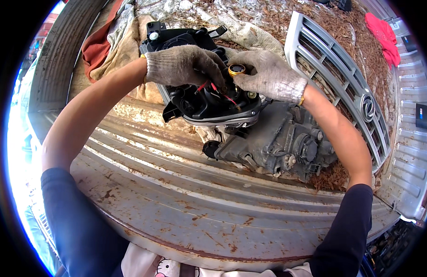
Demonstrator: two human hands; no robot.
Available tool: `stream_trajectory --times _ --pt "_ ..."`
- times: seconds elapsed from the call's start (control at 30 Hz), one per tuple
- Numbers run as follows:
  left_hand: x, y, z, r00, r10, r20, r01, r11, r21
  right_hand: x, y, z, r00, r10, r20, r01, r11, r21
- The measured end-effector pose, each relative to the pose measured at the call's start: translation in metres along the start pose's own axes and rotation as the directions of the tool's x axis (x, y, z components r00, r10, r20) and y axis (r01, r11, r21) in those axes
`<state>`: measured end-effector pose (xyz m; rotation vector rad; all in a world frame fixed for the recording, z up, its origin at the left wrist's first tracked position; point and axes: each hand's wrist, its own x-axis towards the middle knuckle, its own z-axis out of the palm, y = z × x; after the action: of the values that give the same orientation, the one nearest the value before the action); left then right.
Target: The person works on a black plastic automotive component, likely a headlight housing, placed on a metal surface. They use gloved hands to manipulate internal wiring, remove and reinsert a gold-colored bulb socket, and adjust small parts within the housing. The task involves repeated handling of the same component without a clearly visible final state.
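Note:
A black headlight housing (190, 99) lies with its back side up on the truck bed, under both my gloved hands. My right hand (268, 74), in a grey knitted glove, pinches a small round black part with a gold rim (236, 69) between thumb and fingers. My left hand (183, 67), in the same kind of glove, reaches over the housing with fingers curled down into it. Whatever those fingertips grip is hidden. Red wires (214, 87) show just below them, inside the housing.
A second, dusty headlight (287, 143) lies to the right, nearer me. Beyond it leans a silver car grille (333, 51) with a round emblem. Dirty cloths (121, 55) lie at the left, a pink cloth (383, 39) at far right. The rusty tailgate edge (190, 251) runs before me.

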<state>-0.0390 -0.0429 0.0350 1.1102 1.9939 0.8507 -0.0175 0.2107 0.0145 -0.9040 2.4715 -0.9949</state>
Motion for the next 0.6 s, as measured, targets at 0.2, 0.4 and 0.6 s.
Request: stream_trajectory --times 0.2,0.4,0.6 --pt "0.0 -0.003 0.001 1.0 0.004 -0.022 -0.004 1.0 -0.015 -0.01 -0.004 0.01 0.997 0.074 -0.013 -0.073 0.995 0.06" --pt "0.001 -0.007 -0.001 0.999 -0.038 -0.001 0.037 0.996 -0.075 -0.009 -0.009 0.009 0.992 0.119 0.041 -0.12 0.993 0.02" --pt "0.001 -0.013 -0.001 0.997 -0.072 -0.005 0.07 0.977 -0.201 -0.01 -0.01 0.008 0.992 0.114 0.061 -0.118 0.991 0.063"
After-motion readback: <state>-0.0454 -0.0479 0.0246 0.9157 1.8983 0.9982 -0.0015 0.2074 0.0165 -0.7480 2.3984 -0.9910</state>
